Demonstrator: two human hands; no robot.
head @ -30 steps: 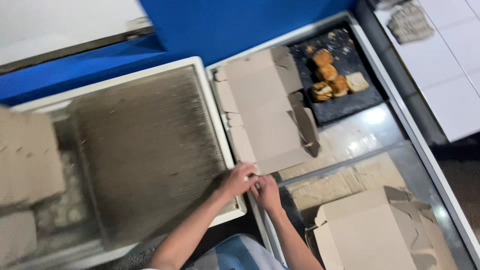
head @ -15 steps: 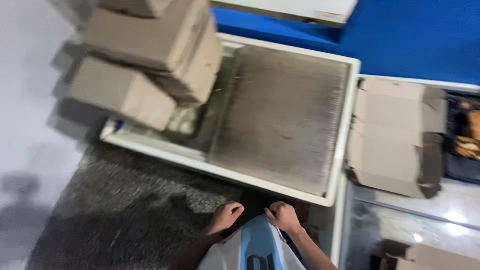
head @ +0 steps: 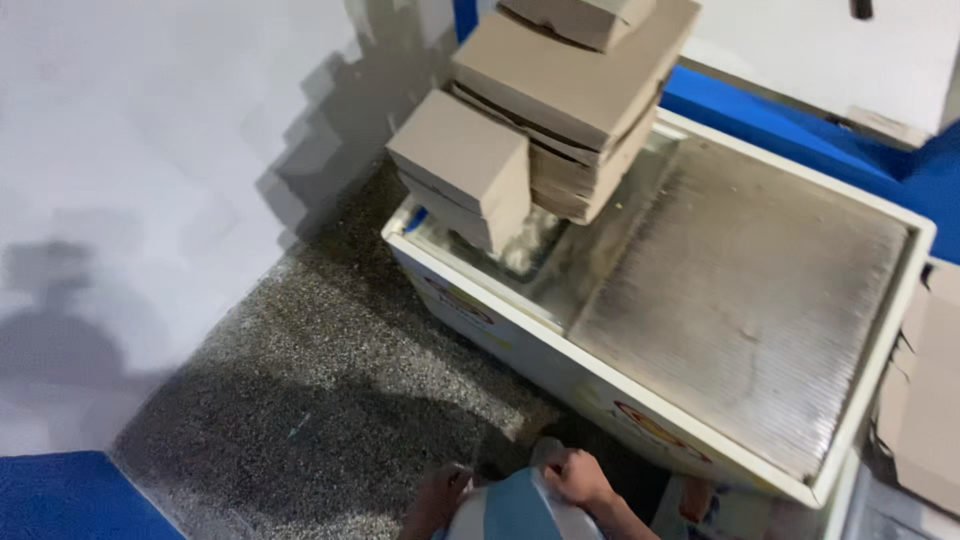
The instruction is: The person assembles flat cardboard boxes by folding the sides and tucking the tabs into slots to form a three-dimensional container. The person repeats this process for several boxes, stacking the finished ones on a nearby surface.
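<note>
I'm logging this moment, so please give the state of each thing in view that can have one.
Left hand: low at the picture's edge, against the striped cloth; grip unclear.
Right hand: closed on the striped cloth.
Chest freezer: sliding glass lid shut, its right pane frosted.
Cardboard boxes: closed, stacked unevenly on the freezer's left end.
Small box: closed, leaning out from the stack.
Flat cardboard: unfolded, lying beside the freezer.

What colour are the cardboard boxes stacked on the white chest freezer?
Plain brown cardboard boxes, seen best in the head view.
</note>
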